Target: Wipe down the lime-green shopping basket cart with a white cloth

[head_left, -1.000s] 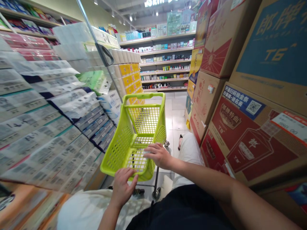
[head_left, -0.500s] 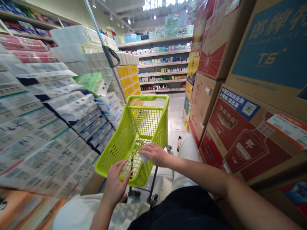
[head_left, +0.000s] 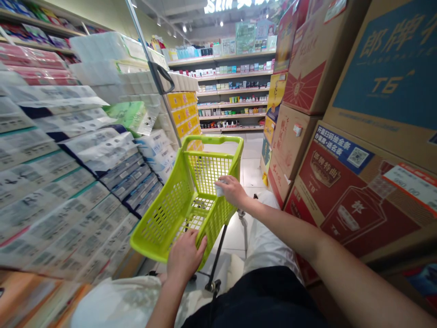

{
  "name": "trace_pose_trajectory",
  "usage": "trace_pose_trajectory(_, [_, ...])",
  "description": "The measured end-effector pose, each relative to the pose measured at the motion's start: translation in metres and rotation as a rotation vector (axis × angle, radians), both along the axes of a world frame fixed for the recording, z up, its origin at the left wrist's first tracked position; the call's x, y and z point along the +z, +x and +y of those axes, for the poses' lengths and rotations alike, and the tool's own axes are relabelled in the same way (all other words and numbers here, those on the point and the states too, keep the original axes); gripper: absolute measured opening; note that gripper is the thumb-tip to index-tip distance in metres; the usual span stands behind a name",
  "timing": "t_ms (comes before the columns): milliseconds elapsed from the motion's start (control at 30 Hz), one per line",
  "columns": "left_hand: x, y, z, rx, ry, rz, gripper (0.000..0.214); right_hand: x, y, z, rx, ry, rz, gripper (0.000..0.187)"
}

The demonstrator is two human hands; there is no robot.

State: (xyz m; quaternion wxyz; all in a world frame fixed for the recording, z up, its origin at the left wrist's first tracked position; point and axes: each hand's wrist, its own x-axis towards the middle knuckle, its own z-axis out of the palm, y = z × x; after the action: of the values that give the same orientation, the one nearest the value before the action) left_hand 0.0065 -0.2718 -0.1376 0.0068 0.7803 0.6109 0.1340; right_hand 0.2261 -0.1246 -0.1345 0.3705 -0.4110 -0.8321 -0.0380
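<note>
Your right hand [head_left: 232, 189] rests at the right rim of the green shopping cart [head_left: 164, 214], fingers closed around a small white wad [head_left: 219, 189]. Most of the wad is covered by your fingers, so you cannot tell whether it is cloth or paper; it sits at the rim, but how firmly it presses there is hidden. Your left hand [head_left: 186, 254] is at the cart's near end, fingers together over the rim and thumb apart from them on the right. Your hand hides that stretch of rim, so whether it grips or only rests cannot be told.

The cart stands just in front of your legs, turned a little aslant, its basket tilted in your view. Its near right corner is partly behind your left hand, and the slotted bottom shows only in part. Below, one front-facing wheel [head_left: 213, 286] is plain near your black top [head_left: 259, 300]; the others are partly covered or small. Your pale trousers [head_left: 269, 232] show on both sides, the right knee hiding most of a dark shoe [head_left: 255, 196].

On the left, the paper packs [head_left: 51, 182] are smeared toward the picture edge, their print unreadable. A metal pole [head_left: 142, 41] is cut off at the top, its lower end lost behind the cart. On the right, the cartons [head_left: 362, 200] run out of view. Goods on the far shelves [head_left: 235, 89] are too small to identify, and the lit sign [head_left: 235, 5] above is cropped.
</note>
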Motion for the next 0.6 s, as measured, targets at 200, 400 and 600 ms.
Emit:
trace_pose_trajectory(200, [0.003, -0.001, -0.002, 0.002, -0.036, 0.018, 0.026, -0.02, -0.033, -0.053, 0.367, 0.181, -0.185, 0.032])
trace_pose_trajectory(400, [0.0, -0.005, -0.005, 0.013, -0.051, 0.006, 0.03, 0.01, 0.02, 0.005, 0.208, 0.118, -0.221, 0.031])
trace_pose_trajectory(600, [0.0, -0.005, -0.005, 0.008, -0.028, 0.016, 0.031, 0.012, 0.022, 0.02, -0.057, 0.014, -0.015, 0.036])
